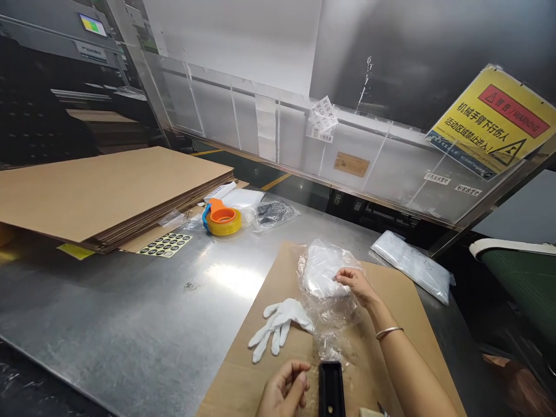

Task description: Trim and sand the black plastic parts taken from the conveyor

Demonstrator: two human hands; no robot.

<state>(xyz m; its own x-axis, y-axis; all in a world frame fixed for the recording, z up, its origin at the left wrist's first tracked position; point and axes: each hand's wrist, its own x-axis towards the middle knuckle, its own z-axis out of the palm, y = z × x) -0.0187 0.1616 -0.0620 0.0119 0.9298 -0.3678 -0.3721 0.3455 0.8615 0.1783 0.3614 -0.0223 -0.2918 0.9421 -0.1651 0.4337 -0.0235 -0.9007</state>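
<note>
My right hand [354, 284], with a bangle on the wrist, pinches the edge of a clear plastic bag [324, 269] with folded white contents. The bag lies on a brown cardboard sheet [391, 284]. My left hand [284, 389] is loosely curled, thumb against the fingers, and nothing shows in it. Just right of it stands a narrow black tray [330, 385]. A white glove [280, 324] lies flat beyond my left hand. Crumpled clear film [330, 341] lies between bag and tray.
A stack of cardboard sheets [117, 185] covers the table's left. An orange tape dispenser [222, 217] and a sheet of round black stickers [165, 245] lie near it. A packet of clear bags [412, 263] is at right. Behind runs a clear panel with a yellow warning sign [495, 121].
</note>
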